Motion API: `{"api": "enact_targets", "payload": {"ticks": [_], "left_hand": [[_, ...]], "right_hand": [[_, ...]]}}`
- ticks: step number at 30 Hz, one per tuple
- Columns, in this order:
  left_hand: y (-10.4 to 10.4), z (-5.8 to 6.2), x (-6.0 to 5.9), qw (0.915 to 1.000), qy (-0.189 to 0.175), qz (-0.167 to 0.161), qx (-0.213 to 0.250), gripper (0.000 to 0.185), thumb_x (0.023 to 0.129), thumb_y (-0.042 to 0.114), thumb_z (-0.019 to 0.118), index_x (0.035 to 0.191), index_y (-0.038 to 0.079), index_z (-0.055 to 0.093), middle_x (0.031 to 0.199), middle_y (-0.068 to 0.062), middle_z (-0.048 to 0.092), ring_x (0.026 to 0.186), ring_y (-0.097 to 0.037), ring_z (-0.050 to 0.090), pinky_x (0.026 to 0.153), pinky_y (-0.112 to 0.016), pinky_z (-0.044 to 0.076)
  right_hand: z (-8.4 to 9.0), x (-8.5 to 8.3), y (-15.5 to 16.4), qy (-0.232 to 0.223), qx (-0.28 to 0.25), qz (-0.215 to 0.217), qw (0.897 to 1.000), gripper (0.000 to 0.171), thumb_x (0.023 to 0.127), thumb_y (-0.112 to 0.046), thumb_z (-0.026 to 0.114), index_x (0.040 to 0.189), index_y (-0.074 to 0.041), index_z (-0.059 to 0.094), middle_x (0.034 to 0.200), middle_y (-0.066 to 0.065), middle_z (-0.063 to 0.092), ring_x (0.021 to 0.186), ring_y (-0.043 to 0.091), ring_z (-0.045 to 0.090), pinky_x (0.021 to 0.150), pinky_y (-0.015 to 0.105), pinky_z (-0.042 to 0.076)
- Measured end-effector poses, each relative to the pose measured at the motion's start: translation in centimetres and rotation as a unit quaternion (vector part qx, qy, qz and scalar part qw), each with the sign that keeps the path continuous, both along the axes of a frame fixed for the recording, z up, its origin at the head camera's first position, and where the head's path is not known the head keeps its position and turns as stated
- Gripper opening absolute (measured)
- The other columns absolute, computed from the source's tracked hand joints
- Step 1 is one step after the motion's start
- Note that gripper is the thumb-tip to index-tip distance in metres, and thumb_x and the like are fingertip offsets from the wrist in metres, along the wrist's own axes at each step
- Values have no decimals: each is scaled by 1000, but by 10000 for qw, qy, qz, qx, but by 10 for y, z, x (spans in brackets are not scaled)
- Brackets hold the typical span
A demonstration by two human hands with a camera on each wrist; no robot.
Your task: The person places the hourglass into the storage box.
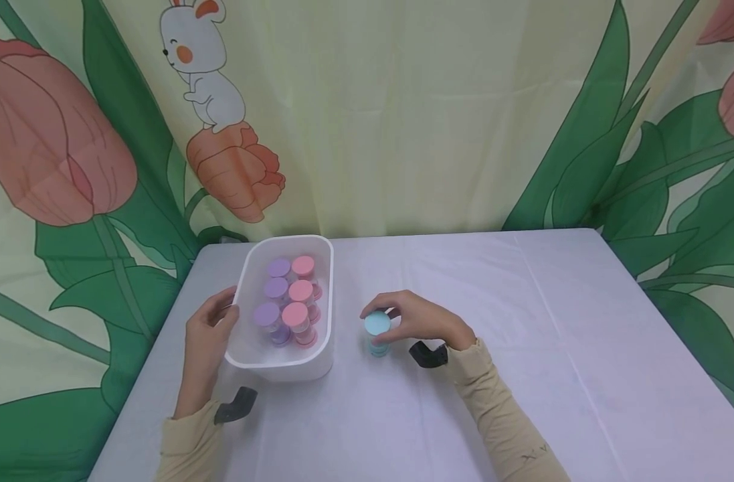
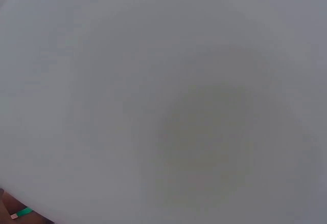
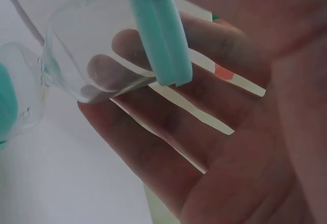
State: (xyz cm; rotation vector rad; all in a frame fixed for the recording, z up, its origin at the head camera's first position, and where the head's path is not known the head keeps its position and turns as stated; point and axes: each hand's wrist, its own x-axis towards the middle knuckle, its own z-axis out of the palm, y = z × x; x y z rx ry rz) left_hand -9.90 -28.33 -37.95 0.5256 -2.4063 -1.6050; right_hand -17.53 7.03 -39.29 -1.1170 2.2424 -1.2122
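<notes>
A white plastic bin (image 1: 281,370) stands on the table (image 1: 523,348) at the left and holds several small jars with purple lids (image 1: 276,288) and pink lids (image 1: 300,291). My left hand (image 1: 209,331) holds the bin's left wall, fingers curled at the rim. Just right of the bin, my right hand (image 1: 417,321) grips a clear jar with a teal lid (image 1: 377,324) from above; it sits on a second teal jar (image 1: 379,349). The right wrist view shows the teal lid (image 3: 158,35) and clear body between my fingers (image 3: 168,127). The left wrist view is filled by blurred white.
The table is covered with a pale lilac cloth and reaches to its right edge (image 1: 674,335). A curtain printed with tulips and a rabbit (image 1: 201,60) hangs right behind the far edge. Black camera mounts (image 1: 428,355) sit on both wrists.
</notes>
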Motion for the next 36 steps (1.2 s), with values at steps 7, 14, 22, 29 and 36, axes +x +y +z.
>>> {"api": "enact_targets", "payload": {"ticks": [7,14,22,29,36], "left_hand": [[0,1,1,10000,28,-5,-22,43,100,31,53,141,21,56,137,-6,59,115,-16,57,76,-11,50],[0,0,1,10000,44,9,-41,43,100,31,53,142,21,55,137,-6,60,115,-17,58,76,-11,50],[0,0,1,10000,81,-26,-28,42,100,30,52,141,21,56,137,-6,60,115,-16,58,76,-12,51],[0,0,1,10000,82,-22,-27,42,100,29,53,141,20,56,136,-6,60,116,-17,58,76,-11,51],[0,0,1,10000,34,-9,-1,42,100,29,53,141,20,56,137,-6,60,116,-16,58,76,-11,50]], "right_hand": [[12,-2,-3,21,-365,17,9993,38,80,-24,84,115,-18,70,114,-4,69,102,12,61,94,35,53],[24,-4,-9,290,-536,-245,9978,38,78,-23,85,113,-21,71,108,-10,69,100,11,61,94,35,52],[45,-3,-15,440,-833,-390,9948,37,77,-21,85,112,-23,71,106,-11,69,98,11,62,92,35,53],[64,-4,-21,692,-960,-292,9925,36,79,-19,84,112,-21,71,105,-11,69,98,10,62,91,35,53],[78,-5,-25,851,-1002,-211,9911,37,79,-19,84,113,-19,71,104,-10,69,98,10,62,90,33,54]]}}
